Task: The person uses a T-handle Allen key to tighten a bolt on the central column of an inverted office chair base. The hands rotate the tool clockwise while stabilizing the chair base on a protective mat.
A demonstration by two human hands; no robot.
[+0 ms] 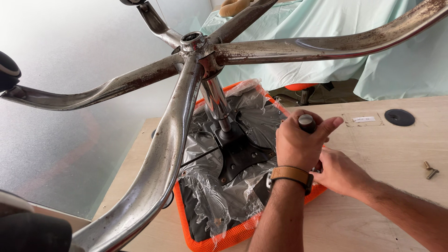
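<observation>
A person's left hand (298, 144) clamps its fingers round a dark tool handle (306, 122), bearing down on an upturned orange chair seat (205, 240). Just beneath, the right hand (339, 171) steadies the seat's edge, fingers hidden. The rusty star base (193, 44) looms beyond the fingers.

Plywood table (373, 154), upturned chair (224, 186), bolts (430, 170)

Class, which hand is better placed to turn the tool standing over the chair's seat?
Probably left: the left hand grips the tool handle; the right hand sits lower, by the orange seat edge.
</observation>
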